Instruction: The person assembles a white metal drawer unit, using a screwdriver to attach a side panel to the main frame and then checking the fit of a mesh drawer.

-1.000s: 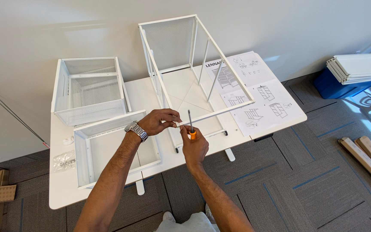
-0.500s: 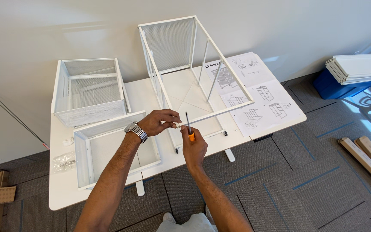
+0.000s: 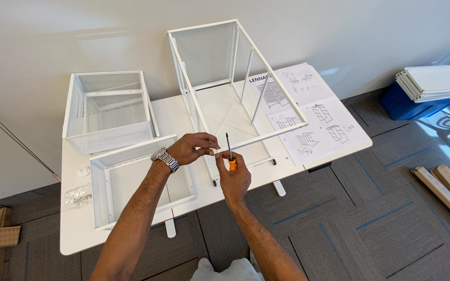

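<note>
The white table (image 3: pixel 79 234) fills most of my view, pushed against the pale wall, with grey carpet tiles around it. On its far half stands the tall white metal frame (image 3: pixel 235 83), mesh at its back and thin bars down its sides, its open front facing me. To the left sit two white mesh drawers: one (image 3: pixel 108 112) further back near the wall, the other (image 3: pixel 136 182) closer to me, lying under my left forearm. To the right of the frame, the unfolded instruction sheets (image 3: pixel 313 114) cover the table's corner (line drawings of the build steps). Off the table, on the right, a stack of white panels (image 3: pixel 436 82) rests on a blue box (image 3: pixel 402 106), and wooden slats (image 3: pixel 446 192) lie on the carpet.

My left hand (image 3: pixel 191 148), a metal watch (image 3: pixel 165 159) on its wrist, has its fingertips pinched together at the frame's lower front rail; whatever small part is between them is too small for me to make out. My right hand (image 3: pixel 234 179) is closed around the orange handle of a screwdriver (image 3: pixel 229 153), held upright just beside my left fingertips, its dark shaft pointing up in front of the rail. A small clear bag (image 3: pixel 77 196) lies near the table's left edge.
</note>
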